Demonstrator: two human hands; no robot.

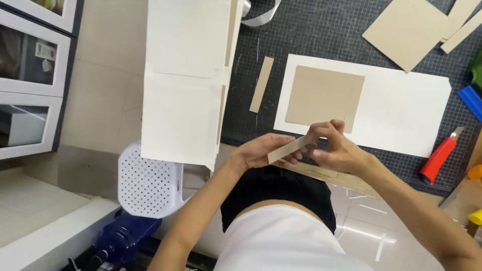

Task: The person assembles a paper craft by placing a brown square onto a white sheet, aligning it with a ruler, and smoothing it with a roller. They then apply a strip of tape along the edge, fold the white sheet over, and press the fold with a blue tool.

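Holding item one, a narrow strip of tan cardboard [289, 149], you have it just below the centre of the frame, at the near edge of the dark cutting mat [321, 30]; your left hand [261, 150] supports it from beneath with fingers loosely curled, and your right hand [336, 148] pinches its upper end between thumb and fingertips. Judged by its look, the strip is light, thin and fairly stiff, likely to crease if bent across its width, so take it by the long edges or near an end, as you do now. Item two, directly above the hands: a white sheet [401, 110] carrying a tan cardboard square [321, 95], with what looks like a second strip laid along the square's right side, though the seam is faint. Item three, left of the sheet: a loose cardboard strip [261, 84] lying on the mat. Item four, upper right: a larger cardboard piece [406, 30] and further offcuts, cut off by the frame. Item five, right edge: a red utility knife [440, 156], blade end up, plus blue, green and yellow objects too cropped to identify. Item six, upper left of centre: a tall stack of pale boards [183, 80] overhanging the mat edge. Item seven, lower left: a white perforated stool or basket [148, 185] and a blue object beneath it, both hard to make out. The far end of the held strip is hidden behind your right fingers.
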